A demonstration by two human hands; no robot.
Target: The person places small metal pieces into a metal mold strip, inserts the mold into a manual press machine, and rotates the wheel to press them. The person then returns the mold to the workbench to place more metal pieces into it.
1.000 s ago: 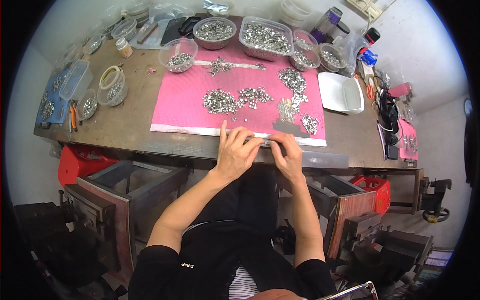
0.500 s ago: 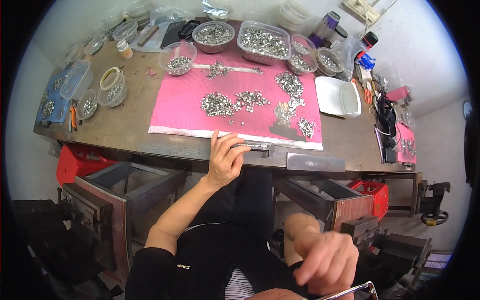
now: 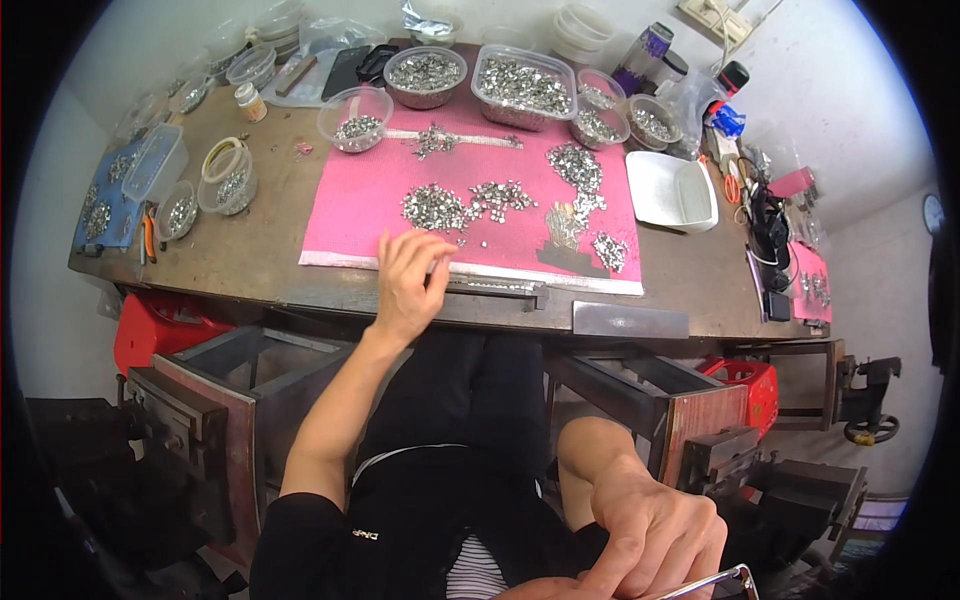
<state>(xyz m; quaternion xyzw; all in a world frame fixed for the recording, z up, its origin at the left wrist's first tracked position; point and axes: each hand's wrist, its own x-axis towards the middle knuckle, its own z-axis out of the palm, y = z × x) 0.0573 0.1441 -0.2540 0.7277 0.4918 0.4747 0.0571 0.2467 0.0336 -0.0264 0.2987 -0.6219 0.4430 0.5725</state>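
The mat lies on the worktop, heaped metal pieces at its middle and a tub of more at its back edge. Pliers lie well left of the mat, a bottle nearer. A tray sits just beside its right edge. Before its front edge lie a bar and, nearer the right corner, a plate; the left hand is at that edge.

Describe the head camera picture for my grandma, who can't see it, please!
A person's left hand is at the near edge of a pink mat scattered with heaps of small shiny metal pieces. Their right hand looms large at the lower right, by a thin metal frame. Tubs of shiny pieces line the mat's far side.
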